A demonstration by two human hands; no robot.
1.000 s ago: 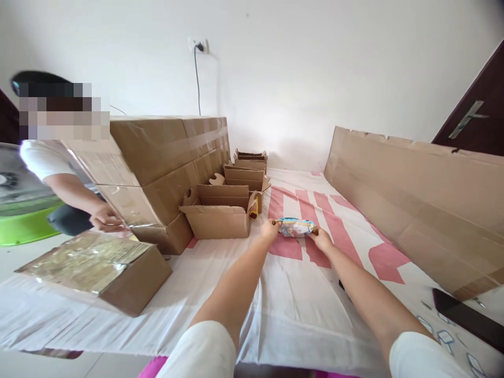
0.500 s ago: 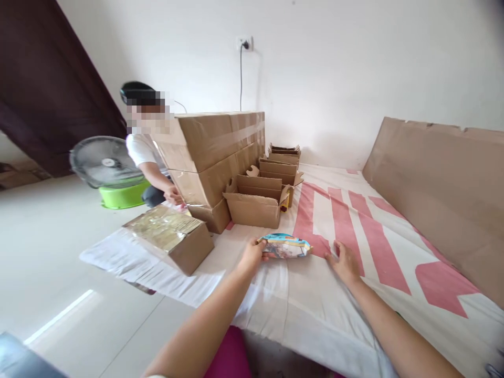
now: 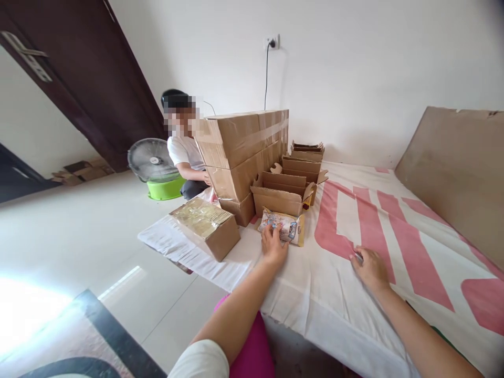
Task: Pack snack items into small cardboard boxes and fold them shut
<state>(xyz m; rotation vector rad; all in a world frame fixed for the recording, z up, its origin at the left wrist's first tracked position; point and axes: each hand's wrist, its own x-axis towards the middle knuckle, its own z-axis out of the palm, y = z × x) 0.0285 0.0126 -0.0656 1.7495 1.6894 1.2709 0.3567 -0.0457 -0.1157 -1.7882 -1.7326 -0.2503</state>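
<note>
A white, blue and yellow plastic packet point(image 3: 293, 229) lies against the front of the nearest open cardboard box point(image 3: 275, 200). My left hand point(image 3: 274, 245) rests on the packet's near side, fingers apart on its printed face. Farther right, over the striped cloth, is my right hand point(image 3: 370, 266). Its thumb and fingers are pinched together around a small greyish thing that I cannot make out. More open boxes point(image 3: 301, 167) stand in a row behind the nearest one, and a bit of yellow packaging point(image 3: 306, 203) shows beside it.
Taped closed cartons point(image 3: 240, 157) are stacked left of the open boxes. A single carton point(image 3: 207, 226) sits near the left edge of the cloth-covered surface point(image 3: 315, 294). A co-worker point(image 3: 187, 157) crouches behind the stack, near a fan point(image 3: 153, 159). A large cardboard sheet point(image 3: 452, 157) stands at right.
My left hand has carried the packet to the front of the nearest box and turned its printed face toward me. The view has swung left. My right hand's fingers have closed together.
</note>
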